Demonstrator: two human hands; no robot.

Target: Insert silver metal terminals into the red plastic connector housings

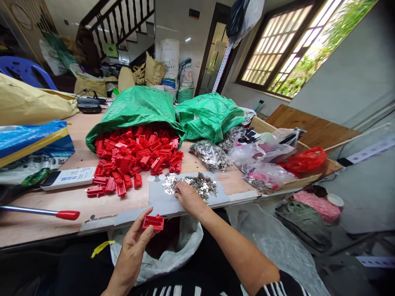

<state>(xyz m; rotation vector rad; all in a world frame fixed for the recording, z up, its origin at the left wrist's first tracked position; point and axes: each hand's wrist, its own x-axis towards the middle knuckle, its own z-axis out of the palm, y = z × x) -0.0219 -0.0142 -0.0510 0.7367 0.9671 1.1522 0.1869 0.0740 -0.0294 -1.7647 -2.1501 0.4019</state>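
Red part (153, 222), pinched in left hand (134, 244)

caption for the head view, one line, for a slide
Left hand holds a red plastic piece; right hand touches small metal pieces on a grey board, beside a heap of red pieces

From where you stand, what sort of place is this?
Probably a home used as a small assembly workshop: a staircase behind, a table heaped with red plastic parts from a green sack, and metal pieces.

Bright window (286, 45) rt, staircase (120, 20) (dark wood) bkgd.
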